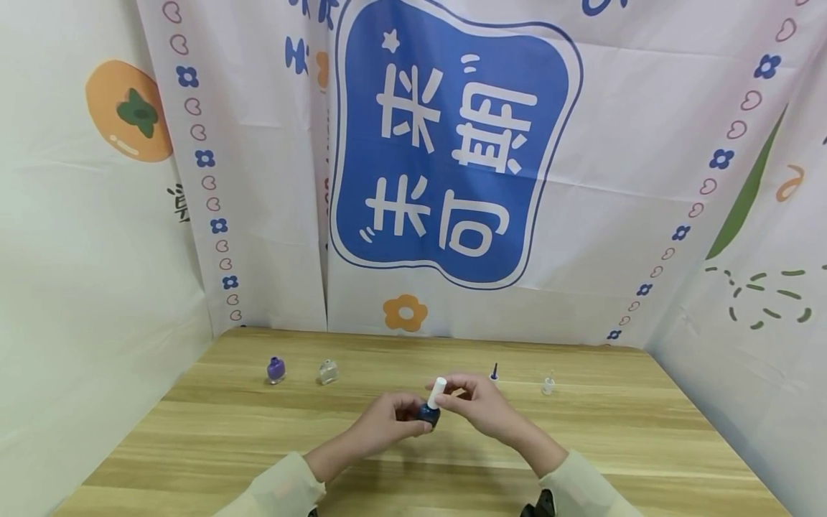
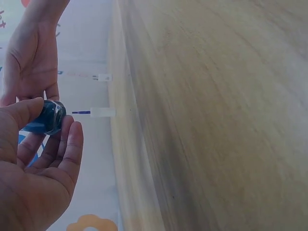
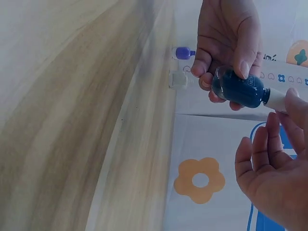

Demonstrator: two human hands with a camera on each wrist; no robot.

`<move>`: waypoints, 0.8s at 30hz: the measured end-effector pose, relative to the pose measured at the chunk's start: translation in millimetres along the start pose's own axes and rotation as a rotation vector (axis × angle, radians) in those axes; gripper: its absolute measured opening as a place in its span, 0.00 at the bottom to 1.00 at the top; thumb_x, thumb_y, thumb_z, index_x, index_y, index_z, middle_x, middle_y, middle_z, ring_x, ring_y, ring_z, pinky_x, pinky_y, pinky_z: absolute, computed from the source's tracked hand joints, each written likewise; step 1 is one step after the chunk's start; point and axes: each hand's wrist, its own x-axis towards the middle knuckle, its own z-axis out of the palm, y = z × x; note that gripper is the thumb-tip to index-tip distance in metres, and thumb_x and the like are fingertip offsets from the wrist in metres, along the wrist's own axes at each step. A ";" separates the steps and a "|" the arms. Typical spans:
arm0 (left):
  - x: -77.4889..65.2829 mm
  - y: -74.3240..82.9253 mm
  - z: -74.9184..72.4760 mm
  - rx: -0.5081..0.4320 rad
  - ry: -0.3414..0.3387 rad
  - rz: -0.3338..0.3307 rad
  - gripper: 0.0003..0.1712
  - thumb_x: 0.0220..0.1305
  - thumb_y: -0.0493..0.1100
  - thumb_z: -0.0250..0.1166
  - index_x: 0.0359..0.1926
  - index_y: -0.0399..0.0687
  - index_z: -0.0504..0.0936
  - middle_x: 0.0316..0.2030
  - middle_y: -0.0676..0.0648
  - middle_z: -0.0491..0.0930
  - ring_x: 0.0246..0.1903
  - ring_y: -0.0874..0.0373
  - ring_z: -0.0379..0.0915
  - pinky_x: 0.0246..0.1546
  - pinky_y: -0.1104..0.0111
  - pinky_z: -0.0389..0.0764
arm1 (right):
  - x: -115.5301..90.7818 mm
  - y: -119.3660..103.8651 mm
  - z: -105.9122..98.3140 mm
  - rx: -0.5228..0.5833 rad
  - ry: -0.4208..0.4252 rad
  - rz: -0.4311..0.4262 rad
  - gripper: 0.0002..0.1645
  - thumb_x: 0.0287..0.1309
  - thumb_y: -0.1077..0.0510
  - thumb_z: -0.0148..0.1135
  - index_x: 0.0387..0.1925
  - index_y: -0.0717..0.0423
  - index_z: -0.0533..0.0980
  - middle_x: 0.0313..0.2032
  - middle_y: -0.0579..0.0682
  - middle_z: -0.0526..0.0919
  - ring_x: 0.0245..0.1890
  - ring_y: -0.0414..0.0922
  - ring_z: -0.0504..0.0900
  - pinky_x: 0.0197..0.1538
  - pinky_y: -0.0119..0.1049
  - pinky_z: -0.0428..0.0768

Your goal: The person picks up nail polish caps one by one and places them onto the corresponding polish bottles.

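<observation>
Blue nail polish (image 1: 428, 414) is gripped in the left hand (image 1: 382, 422), its white cap (image 1: 437, 392) pinched by the right hand (image 1: 481, 407). Purple polish (image 1: 276, 370) stands near the tabletop's far left corner.

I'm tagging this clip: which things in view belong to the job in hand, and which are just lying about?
In hand:
dark blue bottle, held by the left hand
white cap at its neck, pinched by the right hand

Seemingly just standing by, untouched:
purple bottle
clear bottle
purple-brushed cap
other brush cap
</observation>
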 end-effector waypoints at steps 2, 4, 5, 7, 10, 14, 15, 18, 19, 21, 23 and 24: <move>-0.2 0.0 0.0 -0.009 0.000 -0.001 0.10 0.63 0.40 0.68 0.43 0.40 0.84 0.34 0.50 0.81 0.32 0.58 0.73 0.29 0.72 0.77 | 0.2 0.7 1.2 -0.005 0.015 -0.001 0.13 0.65 0.58 0.61 0.48 0.60 0.81 0.51 0.56 0.81 0.43 0.47 0.80 0.42 0.37 0.80; -0.3 -0.1 0.1 -0.014 0.002 -0.004 0.10 0.63 0.40 0.68 0.43 0.40 0.84 0.34 0.50 0.81 0.32 0.58 0.73 0.29 0.72 0.77 | 0.2 1.5 2.4 -0.010 0.031 0.003 0.13 0.65 0.58 0.62 0.47 0.60 0.82 0.47 0.53 0.83 0.43 0.46 0.80 0.42 0.36 0.80; -0.6 0.2 0.1 -0.015 0.003 -0.006 0.10 0.62 0.40 0.68 0.43 0.40 0.84 0.34 0.50 0.81 0.32 0.58 0.73 0.29 0.72 0.77 | 0.3 2.3 3.0 -0.010 0.041 0.003 0.13 0.65 0.58 0.62 0.47 0.60 0.82 0.46 0.53 0.83 0.42 0.46 0.79 0.42 0.36 0.80; -1.0 0.9 0.2 -0.016 0.007 -0.011 0.10 0.62 0.40 0.68 0.43 0.40 0.84 0.33 0.50 0.81 0.32 0.58 0.73 0.29 0.72 0.77 | 0.8 2.9 4.6 -0.022 0.064 0.014 0.13 0.64 0.57 0.63 0.46 0.59 0.82 0.41 0.51 0.84 0.40 0.45 0.79 0.40 0.35 0.79; -1.7 2.1 0.3 -0.018 0.011 -0.018 0.10 0.62 0.40 0.68 0.43 0.40 0.84 0.33 0.49 0.81 0.32 0.58 0.73 0.29 0.72 0.77 | 1.4 4.5 7.5 -0.028 0.104 0.033 0.11 0.62 0.57 0.65 0.43 0.59 0.82 0.36 0.49 0.83 0.36 0.44 0.78 0.38 0.34 0.78; -2.4 3.8 0.6 -0.022 0.018 -0.024 0.11 0.62 0.41 0.68 0.44 0.41 0.84 0.34 0.50 0.81 0.32 0.57 0.73 0.30 0.72 0.77 | 2.0 5.6 11.8 -0.033 0.148 0.053 0.07 0.61 0.58 0.66 0.36 0.60 0.80 0.31 0.47 0.81 0.31 0.42 0.76 0.35 0.33 0.77; -2.6 4.1 0.7 -0.023 0.020 -0.025 0.11 0.62 0.41 0.68 0.44 0.41 0.84 0.34 0.50 0.81 0.32 0.57 0.73 0.30 0.72 0.77 | 1.8 4.7 12.8 -0.031 0.156 0.057 0.07 0.61 0.59 0.66 0.35 0.60 0.79 0.30 0.47 0.80 0.30 0.41 0.75 0.34 0.32 0.76; -2.7 4.2 1.6 -0.021 0.027 -0.015 0.11 0.62 0.41 0.68 0.45 0.40 0.84 0.35 0.49 0.81 0.33 0.57 0.73 0.30 0.72 0.77 | -1.1 -5.6 16.3 -0.019 0.173 0.059 0.08 0.60 0.60 0.66 0.32 0.61 0.76 0.28 0.47 0.79 0.28 0.41 0.74 0.32 0.31 0.74; -2.7 4.1 1.9 -0.018 0.029 -0.012 0.11 0.62 0.40 0.68 0.44 0.40 0.84 0.35 0.49 0.81 0.33 0.57 0.74 0.30 0.72 0.77 | -2.3 -10.2 17.3 -0.015 0.178 0.061 0.09 0.60 0.61 0.66 0.31 0.62 0.75 0.28 0.47 0.78 0.27 0.41 0.73 0.31 0.30 0.74; -2.3 3.7 2.7 -0.014 0.035 -0.003 0.11 0.62 0.40 0.68 0.44 0.40 0.84 0.35 0.49 0.81 0.34 0.57 0.74 0.30 0.72 0.77 | -5.3 -18.9 19.2 0.004 0.187 0.050 0.10 0.61 0.61 0.66 0.29 0.63 0.74 0.28 0.47 0.78 0.27 0.40 0.72 0.30 0.30 0.73; -2.1 3.5 3.3 -0.010 0.040 0.001 0.11 0.62 0.40 0.69 0.44 0.40 0.84 0.36 0.49 0.82 0.34 0.57 0.75 0.30 0.72 0.78 | -7.2 -24.4 20.5 0.017 0.195 0.041 0.12 0.61 0.60 0.65 0.29 0.63 0.73 0.28 0.48 0.77 0.26 0.40 0.72 0.29 0.29 0.71; -2.0 3.4 3.5 -0.009 0.042 0.001 0.11 0.61 0.40 0.69 0.44 0.40 0.84 0.36 0.49 0.82 0.34 0.57 0.75 0.30 0.72 0.78 | -6.6 -22.7 20.4 0.016 0.201 0.045 0.12 0.61 0.60 0.65 0.28 0.63 0.72 0.28 0.48 0.77 0.27 0.40 0.72 0.28 0.29 0.71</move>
